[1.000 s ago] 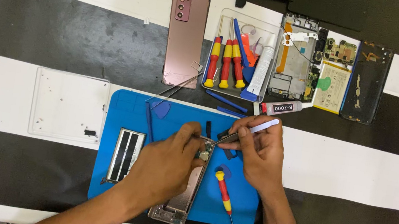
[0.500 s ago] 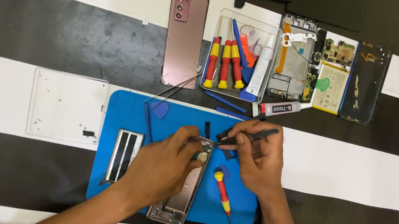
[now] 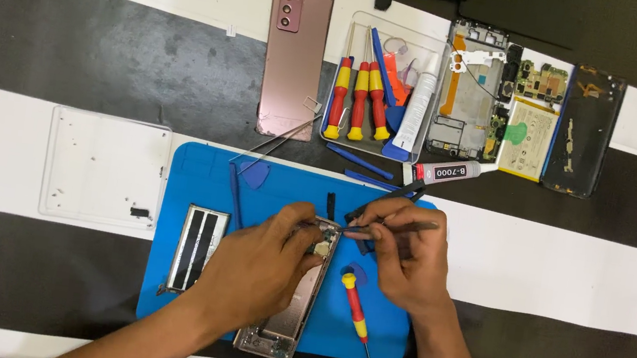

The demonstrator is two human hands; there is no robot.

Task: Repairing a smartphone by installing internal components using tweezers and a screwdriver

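- Repair step, I judged: left hand (image 3: 258, 265) pinned the phone (image 3: 294, 299) on the mat (image 3: 197, 167).
- Right hand (image 3: 407, 256), fingers closed on tweezers (image 3: 398, 226), probed it; lifting needs steadiness.

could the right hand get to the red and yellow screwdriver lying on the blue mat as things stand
Probably yes. The red and yellow screwdriver lies loose on the blue mat just below the right hand, nothing between them. But that hand already grips tweezers, so it would need to free its fingers first.
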